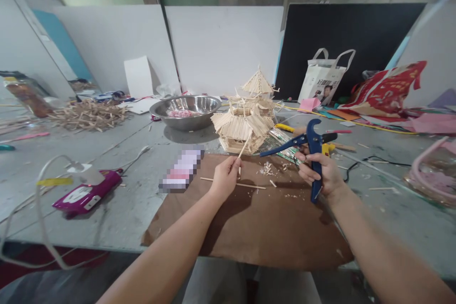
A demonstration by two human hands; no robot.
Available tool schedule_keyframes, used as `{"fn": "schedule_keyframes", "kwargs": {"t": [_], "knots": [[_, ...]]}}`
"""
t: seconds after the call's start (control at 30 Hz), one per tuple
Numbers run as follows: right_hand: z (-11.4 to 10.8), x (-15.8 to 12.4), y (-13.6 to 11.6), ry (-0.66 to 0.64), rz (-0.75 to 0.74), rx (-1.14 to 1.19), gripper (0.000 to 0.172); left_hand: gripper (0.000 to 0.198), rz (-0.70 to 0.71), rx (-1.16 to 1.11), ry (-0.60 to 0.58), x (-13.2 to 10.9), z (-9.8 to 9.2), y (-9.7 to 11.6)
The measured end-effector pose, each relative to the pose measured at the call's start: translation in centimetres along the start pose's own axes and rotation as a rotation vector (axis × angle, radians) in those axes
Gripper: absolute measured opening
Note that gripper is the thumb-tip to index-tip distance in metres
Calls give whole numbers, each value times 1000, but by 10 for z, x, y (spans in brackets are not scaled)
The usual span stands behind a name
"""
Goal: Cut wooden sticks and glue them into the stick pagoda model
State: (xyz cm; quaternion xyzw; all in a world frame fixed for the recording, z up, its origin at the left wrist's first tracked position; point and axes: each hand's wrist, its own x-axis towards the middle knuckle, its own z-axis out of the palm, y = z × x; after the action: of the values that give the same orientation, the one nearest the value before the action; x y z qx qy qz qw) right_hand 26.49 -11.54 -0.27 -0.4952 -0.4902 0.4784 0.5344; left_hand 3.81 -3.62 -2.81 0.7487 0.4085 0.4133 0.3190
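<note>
My left hand (pixel 226 178) is closed around a thin wooden stick (pixel 244 147), which points up and away from me. In my right hand (pixel 327 175) is a blue pipe cutter (pixel 315 145), held with its hooked head upward and one handle swung out to the left. Just beyond my left hand stands a pavilion model (pixel 242 126) built from sticks, with a pointed roof tier behind. Another stick (pixel 254 186) lies across the brown sheet (pixel 270 235) under my hands. Short cut stick pieces (pixel 268 169) are scattered between them.
Left of the sheet lies a pixelated flat thing (pixel 183 168). A metal bowl (pixel 185 121) sits farther back. A purple power strip (pixel 89 192) with a white cable is at the left. A heap of strips (pixel 92 115), a white bag (pixel 320 80) and a pink-handled basket (pixel 416 171) stand around.
</note>
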Motion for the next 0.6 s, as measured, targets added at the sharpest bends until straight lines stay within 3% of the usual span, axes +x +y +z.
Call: {"fn": "schedule_keyframes", "kwargs": {"t": [0.17, 0.27, 0.43, 0.6], "knots": [[20, 2, 9, -170, 33, 403, 5, 31, -133, -206, -26, 0, 5, 5], [34, 1, 15, -183, 51, 522, 3, 28, -197, -317, -75, -1, 10, 7], [45, -2, 18, -101, -9, 529, 15, 28, -169, -287, -98, -4, 18, 7], [51, -8, 13, -177, -129, 482, 19, 31, -106, -292, -163, -10, 24, 10]]}}
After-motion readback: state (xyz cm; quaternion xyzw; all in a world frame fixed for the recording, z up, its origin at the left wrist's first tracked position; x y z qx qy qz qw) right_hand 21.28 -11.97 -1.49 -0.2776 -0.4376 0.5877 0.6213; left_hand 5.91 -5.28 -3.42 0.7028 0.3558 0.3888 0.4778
